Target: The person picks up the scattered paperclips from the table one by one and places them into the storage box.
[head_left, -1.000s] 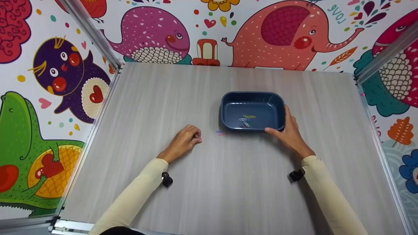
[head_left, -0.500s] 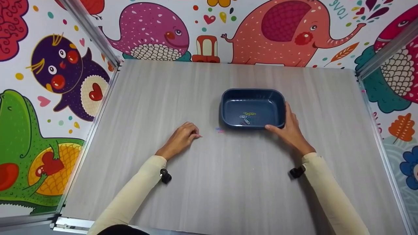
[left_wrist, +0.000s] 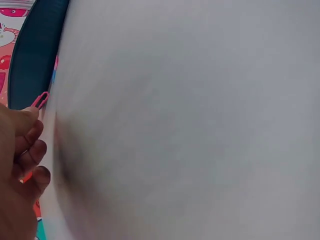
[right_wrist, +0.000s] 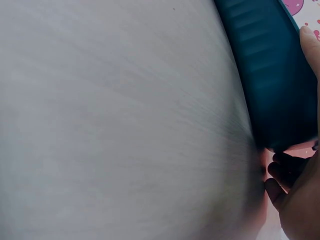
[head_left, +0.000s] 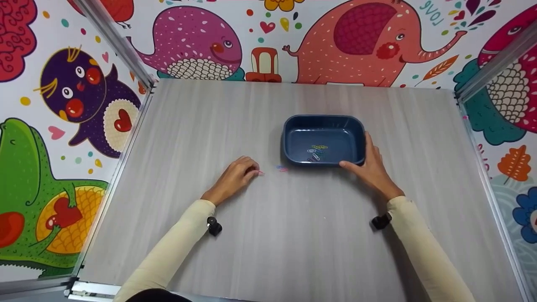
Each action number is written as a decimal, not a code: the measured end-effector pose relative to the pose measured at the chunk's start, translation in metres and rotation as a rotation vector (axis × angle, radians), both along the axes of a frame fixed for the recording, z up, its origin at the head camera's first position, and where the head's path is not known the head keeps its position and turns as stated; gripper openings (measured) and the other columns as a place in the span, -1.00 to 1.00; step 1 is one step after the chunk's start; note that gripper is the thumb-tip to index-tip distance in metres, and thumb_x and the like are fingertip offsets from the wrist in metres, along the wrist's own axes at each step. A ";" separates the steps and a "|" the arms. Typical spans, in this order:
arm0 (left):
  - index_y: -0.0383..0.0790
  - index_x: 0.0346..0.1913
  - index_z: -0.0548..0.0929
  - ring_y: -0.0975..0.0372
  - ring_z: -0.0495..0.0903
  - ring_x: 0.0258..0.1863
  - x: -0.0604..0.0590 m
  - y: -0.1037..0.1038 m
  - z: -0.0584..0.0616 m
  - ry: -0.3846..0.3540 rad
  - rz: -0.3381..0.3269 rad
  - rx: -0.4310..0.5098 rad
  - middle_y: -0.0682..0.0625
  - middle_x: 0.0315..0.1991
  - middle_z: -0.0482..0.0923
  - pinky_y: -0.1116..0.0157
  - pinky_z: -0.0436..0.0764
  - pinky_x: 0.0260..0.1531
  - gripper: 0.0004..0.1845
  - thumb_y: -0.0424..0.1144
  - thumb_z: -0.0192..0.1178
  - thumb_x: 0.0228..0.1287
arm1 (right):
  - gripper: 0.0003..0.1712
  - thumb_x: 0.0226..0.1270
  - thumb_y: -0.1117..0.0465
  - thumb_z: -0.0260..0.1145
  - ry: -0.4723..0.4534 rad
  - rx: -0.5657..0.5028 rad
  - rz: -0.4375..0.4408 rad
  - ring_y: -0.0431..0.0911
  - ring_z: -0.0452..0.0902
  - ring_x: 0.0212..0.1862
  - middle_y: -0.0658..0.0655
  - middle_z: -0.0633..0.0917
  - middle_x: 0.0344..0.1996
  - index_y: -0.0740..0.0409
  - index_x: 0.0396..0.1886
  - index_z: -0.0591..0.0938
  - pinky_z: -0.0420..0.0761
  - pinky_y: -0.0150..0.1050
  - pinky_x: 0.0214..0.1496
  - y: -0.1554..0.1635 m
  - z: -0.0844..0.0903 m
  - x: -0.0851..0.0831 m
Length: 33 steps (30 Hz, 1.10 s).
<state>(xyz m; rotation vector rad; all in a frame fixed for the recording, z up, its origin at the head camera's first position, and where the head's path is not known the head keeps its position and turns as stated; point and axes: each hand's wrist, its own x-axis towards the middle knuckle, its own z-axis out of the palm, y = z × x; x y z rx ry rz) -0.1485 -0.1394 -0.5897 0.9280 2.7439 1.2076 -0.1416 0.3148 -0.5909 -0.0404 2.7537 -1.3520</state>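
Between thumb and forefinger, my left hand pinches a pink paper clip, its end sticking out beyond the fingertips. Just to the right on the table lie a blue paper clip and another pink paper clip. My right hand grips the near right corner of a dark blue rectangular container, thumb on the front rim and fingers along the right side. Several paper clips, among them a white paper clip and a yellow paper clip, lie on the container's floor.
The wood-grain table is bordered by metal frame rails, with a metal rail along its left edge. Printed cartoon panels stand at the back and sides.
The pink paper clip now shows past my left fingertips; a second ago it was mostly hidden in the fingers. My right hand and the container stay in place.
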 end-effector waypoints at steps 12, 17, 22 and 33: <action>-0.32 -0.08 0.78 0.09 0.67 -0.13 -0.008 0.011 0.013 0.032 -0.019 0.061 -0.13 -0.15 0.74 0.14 0.69 -0.08 -0.95 -0.38 0.36 0.56 | 0.49 0.38 -0.19 0.59 -0.002 -0.013 0.010 0.39 -0.06 0.70 0.48 -0.02 0.74 0.03 0.85 -0.31 0.02 0.51 0.63 0.001 -0.001 0.001; -0.32 -0.08 0.78 0.08 0.67 -0.11 -0.011 0.016 0.019 0.042 -0.018 0.078 -0.13 -0.14 0.74 0.10 0.69 -0.07 -0.94 -0.37 0.37 0.56 | 0.49 0.39 -0.20 0.58 -0.003 -0.012 0.012 0.39 -0.06 0.70 0.48 -0.03 0.74 0.04 0.85 -0.31 0.01 0.51 0.63 0.000 0.001 0.001; -0.32 -0.08 0.77 0.08 0.65 -0.14 -0.015 0.025 0.024 0.049 -0.033 0.101 -0.12 -0.16 0.73 0.01 0.69 -0.08 -0.93 -0.36 0.35 0.58 | 0.50 0.37 -0.21 0.59 -0.003 -0.001 0.002 0.38 -0.04 0.69 0.47 0.00 0.73 0.03 0.85 -0.30 0.03 0.51 0.63 0.000 0.000 0.000; -0.34 -0.06 0.76 0.09 0.65 -0.15 -0.025 0.046 0.034 0.081 -0.065 0.121 -0.12 -0.16 0.72 0.06 0.71 -0.09 -0.93 -0.38 0.35 0.58 | 0.49 0.38 -0.22 0.59 -0.002 -0.011 -0.002 0.36 -0.05 0.70 0.44 0.00 0.74 -0.01 0.85 -0.30 0.02 0.49 0.64 0.000 -0.001 0.002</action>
